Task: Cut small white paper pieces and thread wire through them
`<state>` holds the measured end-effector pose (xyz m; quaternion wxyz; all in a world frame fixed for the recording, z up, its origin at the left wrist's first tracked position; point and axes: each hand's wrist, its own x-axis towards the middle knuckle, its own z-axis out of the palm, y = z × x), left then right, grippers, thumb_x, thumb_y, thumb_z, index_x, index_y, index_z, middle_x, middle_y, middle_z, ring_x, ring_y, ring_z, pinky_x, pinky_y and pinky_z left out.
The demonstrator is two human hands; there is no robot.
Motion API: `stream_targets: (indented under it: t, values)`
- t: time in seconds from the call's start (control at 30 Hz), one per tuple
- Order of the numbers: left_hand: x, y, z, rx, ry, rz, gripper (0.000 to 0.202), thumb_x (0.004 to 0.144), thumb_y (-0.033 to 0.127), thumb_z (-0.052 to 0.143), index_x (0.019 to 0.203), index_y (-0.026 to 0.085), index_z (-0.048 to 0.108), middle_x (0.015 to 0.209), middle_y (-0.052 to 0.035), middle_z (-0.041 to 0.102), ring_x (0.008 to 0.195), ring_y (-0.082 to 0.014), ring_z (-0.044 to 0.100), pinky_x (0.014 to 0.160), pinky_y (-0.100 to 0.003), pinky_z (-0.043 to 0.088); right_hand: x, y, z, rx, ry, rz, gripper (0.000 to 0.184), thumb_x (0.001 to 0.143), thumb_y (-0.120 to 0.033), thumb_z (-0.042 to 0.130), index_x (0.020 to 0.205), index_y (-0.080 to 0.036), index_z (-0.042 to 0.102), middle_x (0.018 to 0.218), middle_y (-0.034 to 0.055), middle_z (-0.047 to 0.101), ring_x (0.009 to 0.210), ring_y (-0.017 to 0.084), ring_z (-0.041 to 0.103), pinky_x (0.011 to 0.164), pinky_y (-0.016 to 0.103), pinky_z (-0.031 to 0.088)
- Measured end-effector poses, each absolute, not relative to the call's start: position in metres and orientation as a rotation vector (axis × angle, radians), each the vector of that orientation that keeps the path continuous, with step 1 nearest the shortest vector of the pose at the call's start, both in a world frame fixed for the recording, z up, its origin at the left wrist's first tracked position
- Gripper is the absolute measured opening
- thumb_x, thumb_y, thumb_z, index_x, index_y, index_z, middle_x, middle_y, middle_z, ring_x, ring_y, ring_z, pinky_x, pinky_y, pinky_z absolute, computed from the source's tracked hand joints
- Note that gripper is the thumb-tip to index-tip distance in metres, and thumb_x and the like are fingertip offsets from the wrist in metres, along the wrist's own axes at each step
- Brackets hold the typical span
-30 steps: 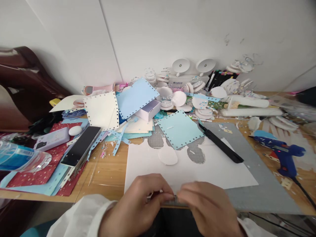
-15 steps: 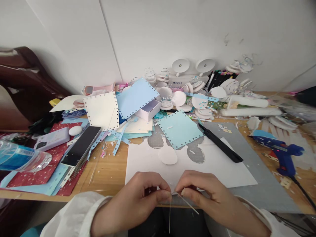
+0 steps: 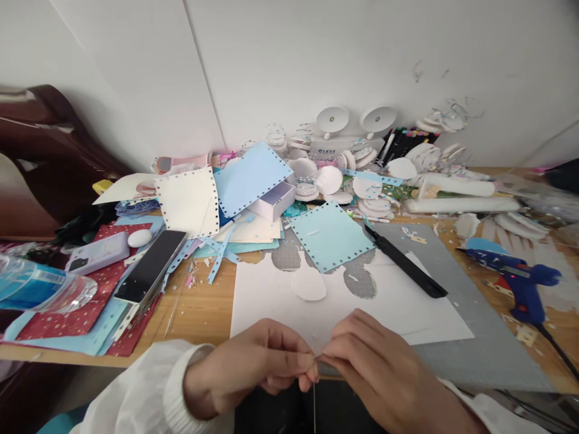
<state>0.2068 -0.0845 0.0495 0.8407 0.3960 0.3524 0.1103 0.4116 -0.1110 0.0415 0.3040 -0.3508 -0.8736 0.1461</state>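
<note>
My left hand [image 3: 266,357] and my right hand [image 3: 377,367] meet just over the front edge of the table, fingertips almost touching. Both are closed in a pinch on a thin white strand [image 3: 314,404], wire or string I cannot tell. One end hangs straight down below my left fingertips. The rest is hidden by my right fingers. Beyond my hands lies a sheet of white card [image 3: 271,301] with rounded pieces cut out of it. A white cut-out disc [image 3: 309,284] rests on it.
A black utility knife [image 3: 409,262] lies across the card's right side, near a light teal starry paper [image 3: 330,235]. At right is a blue glue gun [image 3: 520,280] with its cable. A phone [image 3: 151,266] and a water bottle [image 3: 43,286] lie at left. Paper discs [image 3: 329,180] crowd the back.
My right hand has turned over, its back now upward, and moved against my left fingertips. The strand's slanting right end no longer shows. My left hand has shifted slightly.
</note>
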Motion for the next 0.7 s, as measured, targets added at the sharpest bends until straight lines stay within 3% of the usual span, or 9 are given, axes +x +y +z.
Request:
stream_targets:
  t: [0.1, 0.2, 0.33, 0.47, 0.6, 0.7]
  values:
    - [0.208, -0.086, 0.048, 0.861, 0.774, 0.292, 0.026, 0.082, 0.034, 0.061, 0.076, 0.009, 0.064, 0.068, -0.0011, 0.057, 0.05, -0.0037, 0.032, 0.047, -0.018, 0.02, 0.409, -0.113, 0.038, -0.873, -2.287, 0.115, 0.019, 0.088, -0.003, 0.045, 0.084, -0.013, 0.062, 0.067, 0.0046, 0.058, 0.064, 0.016, 0.051, 0.057, 0.029, 0.04]
    - [0.209, -0.092, 0.051, 1.355, 0.957, 0.459, 0.013, 0.082, 0.024, 0.059, 0.087, 0.013, 0.064, 0.081, -0.0033, 0.06, 0.062, -0.0077, 0.045, 0.057, -0.019, 0.035, 0.409, -0.11, 0.04, -0.955, -2.257, 0.139, 0.017, 0.088, -0.005, 0.048, 0.08, -0.014, 0.061, 0.066, 0.0038, 0.055, 0.065, 0.016, 0.051, 0.058, 0.029, 0.04]
    - [0.207, -0.099, 0.052, 1.924, 0.959, 0.531, 0.02, 0.086, 0.017, 0.054, 0.105, 0.019, 0.061, 0.096, -0.0045, 0.06, 0.07, -0.0098, 0.051, 0.063, -0.02, 0.041, 0.41, -0.108, 0.043, -1.004, -2.272, 0.256, 0.022, 0.092, -0.009, 0.043, 0.08, -0.016, 0.059, 0.069, 0.0033, 0.054, 0.065, 0.015, 0.051, 0.057, 0.027, 0.04]
    - [0.208, -0.1, 0.05, 1.969, 1.004, 0.6, 0.016, 0.088, 0.028, 0.056, 0.09, 0.016, 0.066, 0.079, -0.004, 0.063, 0.069, -0.0117, 0.053, 0.062, -0.021, 0.04, 0.41, -0.109, 0.043, -0.991, -2.338, 0.244, 0.026, 0.092, -0.008, 0.038, 0.079, -0.016, 0.059, 0.069, 0.0039, 0.055, 0.063, 0.014, 0.052, 0.053, 0.026, 0.04]
    - [0.208, -0.09, 0.047, 1.373, 1.05, 0.496, 0.036, 0.081, 0.045, 0.061, 0.067, 0.012, 0.063, 0.054, 0.0006, 0.053, 0.049, -0.0071, 0.043, 0.047, -0.018, 0.032, 0.409, -0.11, 0.043, -0.792, -2.433, -0.113, 0.024, 0.09, -0.008, 0.041, 0.082, -0.013, 0.063, 0.062, 0.0042, 0.058, 0.056, 0.016, 0.053, 0.049, 0.029, 0.04]
    - [0.207, -0.079, 0.045, 0.933, 0.929, 0.23, 0.038, 0.077, 0.047, 0.063, 0.065, 0.011, 0.063, 0.047, 0.0033, 0.047, 0.038, -0.0041, 0.034, 0.036, -0.017, 0.019, 0.409, -0.108, 0.042, -0.632, -2.433, -0.311, 0.024, 0.089, -0.006, 0.04, 0.088, -0.01, 0.064, 0.066, 0.0059, 0.064, 0.058, 0.016, 0.056, 0.051, 0.031, 0.043]
